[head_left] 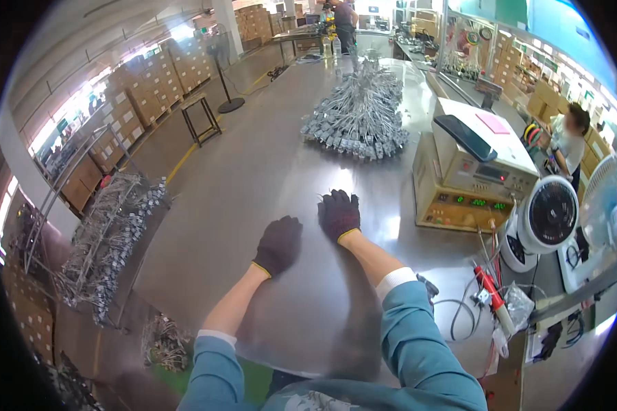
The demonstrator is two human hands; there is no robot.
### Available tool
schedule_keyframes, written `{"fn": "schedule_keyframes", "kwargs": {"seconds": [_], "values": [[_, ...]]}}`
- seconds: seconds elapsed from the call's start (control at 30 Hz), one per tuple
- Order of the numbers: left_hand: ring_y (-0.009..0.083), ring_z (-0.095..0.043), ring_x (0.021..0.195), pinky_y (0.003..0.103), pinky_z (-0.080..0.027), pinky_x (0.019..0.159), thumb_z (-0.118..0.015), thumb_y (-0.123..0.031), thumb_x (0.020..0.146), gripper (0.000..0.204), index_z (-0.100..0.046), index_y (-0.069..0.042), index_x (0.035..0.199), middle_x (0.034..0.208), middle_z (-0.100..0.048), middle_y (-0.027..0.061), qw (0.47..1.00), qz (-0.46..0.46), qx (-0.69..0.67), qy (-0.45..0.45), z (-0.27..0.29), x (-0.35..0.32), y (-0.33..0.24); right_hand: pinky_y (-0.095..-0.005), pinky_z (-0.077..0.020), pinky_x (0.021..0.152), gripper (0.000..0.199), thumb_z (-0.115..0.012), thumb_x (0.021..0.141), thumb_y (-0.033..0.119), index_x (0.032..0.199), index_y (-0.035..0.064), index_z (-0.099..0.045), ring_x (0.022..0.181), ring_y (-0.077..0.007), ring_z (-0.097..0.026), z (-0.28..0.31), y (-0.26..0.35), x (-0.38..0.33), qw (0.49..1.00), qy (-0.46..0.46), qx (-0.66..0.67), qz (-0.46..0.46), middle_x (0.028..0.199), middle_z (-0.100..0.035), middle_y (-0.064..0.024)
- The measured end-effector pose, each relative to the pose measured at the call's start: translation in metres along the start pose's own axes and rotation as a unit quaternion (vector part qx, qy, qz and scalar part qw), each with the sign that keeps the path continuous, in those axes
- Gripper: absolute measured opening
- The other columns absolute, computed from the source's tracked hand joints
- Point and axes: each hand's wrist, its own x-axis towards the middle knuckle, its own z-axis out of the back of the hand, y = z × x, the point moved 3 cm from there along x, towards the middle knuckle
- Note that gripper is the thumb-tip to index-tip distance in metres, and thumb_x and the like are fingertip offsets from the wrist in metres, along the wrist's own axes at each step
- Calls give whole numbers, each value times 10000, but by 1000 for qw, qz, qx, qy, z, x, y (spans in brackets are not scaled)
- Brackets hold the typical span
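In the head view, wearing dark knit gloves on both hands: left hand [278, 247] palm down over the near part of the metal table [212, 226], right hand [339, 214] a little farther forward, fingers slightly spread. Loose and unclenched on both sides, with nothing visible in either grasp; cannot tell about anything under the palms. Gloved probably against rough metal ends. Beyond the right hand, well apart from both gloves and near the middle of the tabletop, a pile of cables [363, 113], heaped with ends toward the near side, presumably for easy reach. At the right, stacked likely to save room, two meters [445, 205], with lit displays turned toward the wearer for reading; on top, perhaps out of the way, a phone [465, 137]. Beside these, a white fan [553, 211], presumably for cooling. As for the pile's look: silvery grey, thin strands gathered toward the far end, fanning out nearer into a dense fringe of small, blocky, shiny ends; too small to make out singly.
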Motion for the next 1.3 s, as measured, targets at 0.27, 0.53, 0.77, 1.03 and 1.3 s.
{"fn": "schedule_keyframes", "kwargs": {"seconds": [0.27,0.53,0.77,1.03,1.3], "values": [[361,-634,1303,525,-482,1124,-648,-198,962,328,-709,-99,1269,1370,-704,139,995,26,93,-20,-18,-29,-9,-579,-343,1163,375,-570,1012,394,1238,131,-714,1363,-290,-524,14,38,-77,997,-56,8,60,1398,-650,-120],[398,-626,1310,520,-477,1135,-631,-144,958,345,-690,-52,1286,1356,-694,207,998,-25,55,-14,13,-72,-66,-565,-350,1159,398,-637,981,363,1270,101,-715,1352,-334,-529,61,60,-124,990,-9,58,126,1392,-647,-167],[385,-623,1319,518,-462,1151,-570,-120,950,388,-679,-6,1304,1336,-690,217,986,-159,55,-17,63,-162,-21,-585,-357,1194,394,-597,990,294,1326,95,-646,1439,-390,-492,105,78,-142,981,105,11,162,1452,-597,-197],[406,-592,1360,501,-453,1178,-647,-134,1033,403,-650,-36,1424,1440,-650,207,932,227,161,-231,101,-317,76,-634,-334,1203,466,-559,1032,309,1443,106,-640,1436,-441,-505,96,107,-126,952,53,-46,298,1500,-600,-236],[414,-567,1378,532,-451,1159,-688,-71,856,588,-615,-47,1439,1439,-640,233,901,432,6,-35,-42,-405,13,-637,-345,1196,430,-581,1055,299,1430,95,-632,1463,-456,-480,80,200,-87,901,117,38,416,1520,-577,-227]]}}
